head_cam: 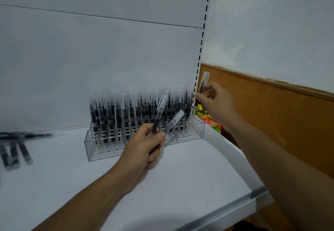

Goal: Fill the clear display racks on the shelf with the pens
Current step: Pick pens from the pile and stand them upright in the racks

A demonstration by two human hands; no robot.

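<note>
**Last gaps at the right end of the rack**

My right hand [215, 99] pinches a single pen [203, 82] between thumb and fingertips, cap up and tip angled down toward the far right end of the clear rack [101, 151]. I hold it high on the barrel so that the tip is free to find a hole, and I can see a few bare holes [197, 122] there, just beside the slotted upright [200, 53] of the shelving. The pen is not yet seated, I judge, since it leans rather than stands like the others.

My left hand [144, 144] is curled round two spare pens [160, 111], fanned apart with caps up, and hovers just in front of the rack. Kept that near, they can pass straight to the other hand as each hole is filled.

The racked pens [117, 113] stand upright in tight rows across nearly the whole back of the rack, so the job looks close to done on this one. The front row shows pens at its left part, while my left hand hides the rest.

More loose pens [14, 151] lie flat on the shelf [180, 176] well off to the left, as stock to draw from. Past the shelf's right edge some bright snack packets [211, 122] sit below.
</note>
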